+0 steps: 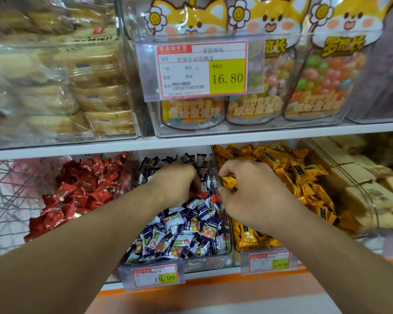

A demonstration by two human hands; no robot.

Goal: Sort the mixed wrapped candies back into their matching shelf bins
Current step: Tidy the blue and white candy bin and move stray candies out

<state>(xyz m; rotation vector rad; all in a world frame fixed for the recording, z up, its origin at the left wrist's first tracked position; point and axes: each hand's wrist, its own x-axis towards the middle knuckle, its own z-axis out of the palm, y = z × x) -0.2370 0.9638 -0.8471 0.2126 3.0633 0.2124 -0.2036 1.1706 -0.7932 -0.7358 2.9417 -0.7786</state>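
Three clear bins sit side by side on the lower shelf. The left bin holds red wrapped candies [77,196], the middle bin [204,264] holds blue-and-white candies [179,232], and the right bin holds yellow candies [288,175]. My left hand [177,184] is deep in the middle bin, fingers curled down over red candies [202,195] that lie among the blue ones. My right hand [247,191] hovers at the wall between the middle and right bins and pinches a yellow candy [229,183] in its fingers.
A wire basket [7,200] stands at the far left. Beige wrapped bars [359,177] fill a bin at the far right. The upper shelf carries biscuit packs [55,87], bags of coloured candy balls [270,75] and a 16.80 price tag [202,69].
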